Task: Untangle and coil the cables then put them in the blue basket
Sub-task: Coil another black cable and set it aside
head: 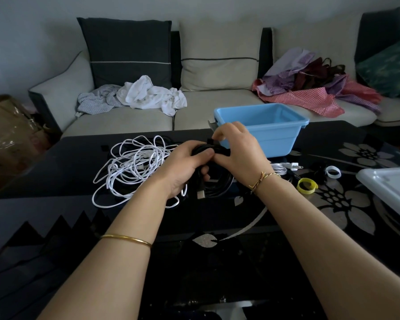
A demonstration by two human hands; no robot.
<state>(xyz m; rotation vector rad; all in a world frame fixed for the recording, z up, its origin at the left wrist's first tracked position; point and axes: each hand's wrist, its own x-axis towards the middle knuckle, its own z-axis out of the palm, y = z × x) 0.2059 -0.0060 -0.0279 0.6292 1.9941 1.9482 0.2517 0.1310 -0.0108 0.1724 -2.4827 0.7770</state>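
My left hand (187, 166) grips a coiled black cable (214, 185) above the dark table; its USB plug hangs below the fist. My right hand (237, 150) pinches a black strap or cable end at the top of that coil, fingers curled. A tangled heap of white cables (134, 167) lies on the table to the left of my hands. The blue basket (270, 132) stands just behind my right hand, and no cable shows inside it. A white cable with a two-pin plug (291, 166) lies right of my right wrist.
A yellow strap ring (306, 185), a white ring (333, 173) and black straps lie on the glass table (217, 262) at the right. A white plastic lid (390, 188) sits at the right edge. The sofa (217, 100) behind holds heaps of clothes.
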